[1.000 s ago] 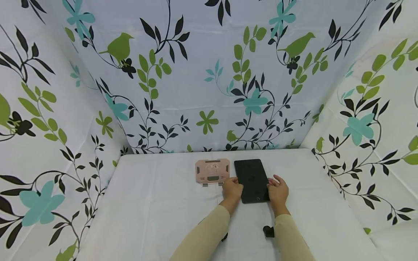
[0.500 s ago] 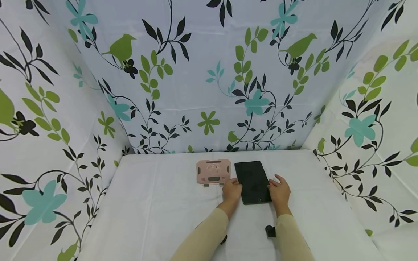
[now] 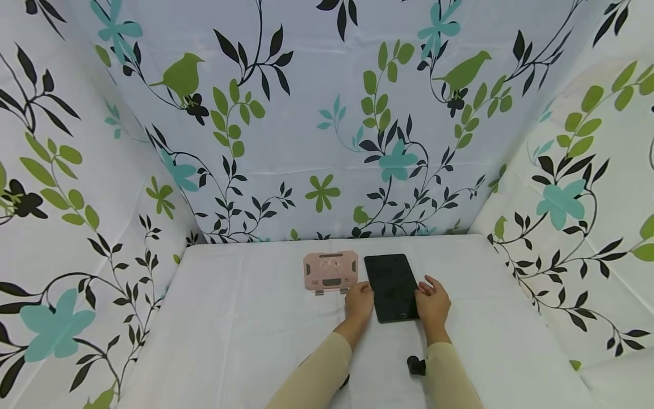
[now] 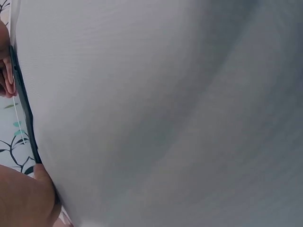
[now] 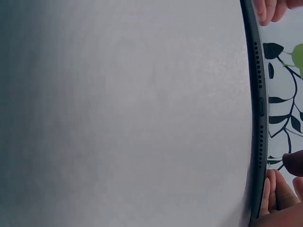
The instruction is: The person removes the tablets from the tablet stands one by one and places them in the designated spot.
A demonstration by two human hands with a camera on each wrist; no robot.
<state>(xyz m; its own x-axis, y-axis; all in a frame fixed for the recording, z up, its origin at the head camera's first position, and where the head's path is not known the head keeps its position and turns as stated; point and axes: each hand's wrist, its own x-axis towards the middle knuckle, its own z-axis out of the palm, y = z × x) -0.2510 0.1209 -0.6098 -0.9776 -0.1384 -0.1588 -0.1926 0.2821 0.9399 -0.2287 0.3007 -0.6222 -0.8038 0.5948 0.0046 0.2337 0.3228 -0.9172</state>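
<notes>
A black tablet [image 3: 392, 288] lies nearly upright in the head view, with its round button at the near end. My left hand [image 3: 359, 304] is at its left long edge, fingers curled in. At the opposite edge my right hand [image 3: 433, 304] holds the side, one finger raised. In the right wrist view the tablet's thin edge [image 5: 259, 109] shows speaker holes and a port, with the right fingertips [image 5: 271, 189] against it. The left wrist view shows the left thumb [image 4: 42, 174] touching the tablet's side. How far the fingers reach underneath is hidden.
Left of the tablet a pink case [image 3: 331, 271] with cut-outs and hinge tabs lies on the white tabletop [image 3: 245, 329]. A black strap-mounted device [image 3: 416, 365] sits by the right sleeve. Patterned cloth walls [image 3: 286, 113] enclose the table at back and sides.
The whole view shifts slightly as the head moves. The left hand draws a little toward the near side. The tablet and case stay in about the same place.
</notes>
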